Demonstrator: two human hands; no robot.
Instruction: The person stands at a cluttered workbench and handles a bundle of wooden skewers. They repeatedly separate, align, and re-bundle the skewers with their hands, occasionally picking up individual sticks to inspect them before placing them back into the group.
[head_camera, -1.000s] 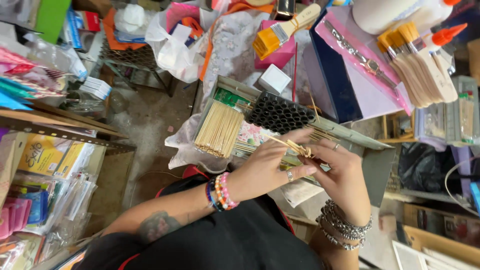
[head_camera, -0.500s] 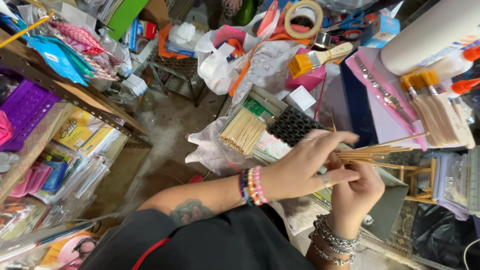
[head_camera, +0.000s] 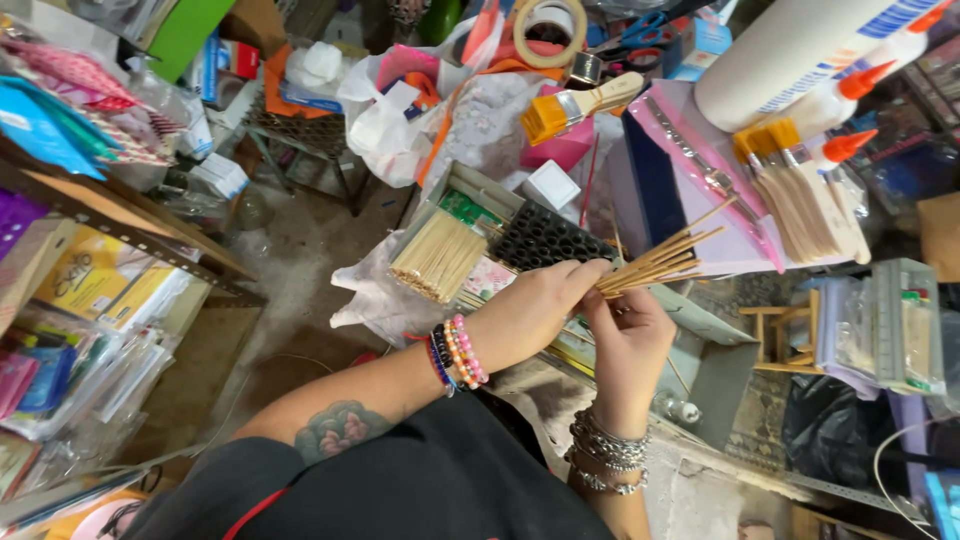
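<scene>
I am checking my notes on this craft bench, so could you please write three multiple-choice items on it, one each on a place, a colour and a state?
1. Where is the bundle of sticks lying?
A. In the grey tray
B. On the floor
C. On the left shelf

2. What colour are the glue bottle caps?
A. Green
B. Orange
C. Black

3. How are the thin sticks held?
A. Loose on the tray
B. By both hands
C. By one hand only

Answers: 1 A, the bundle rests inside the tray beside a black grid. 2 B, both tips are orange. 3 B, the left hand and right hand both pinch them.
</scene>
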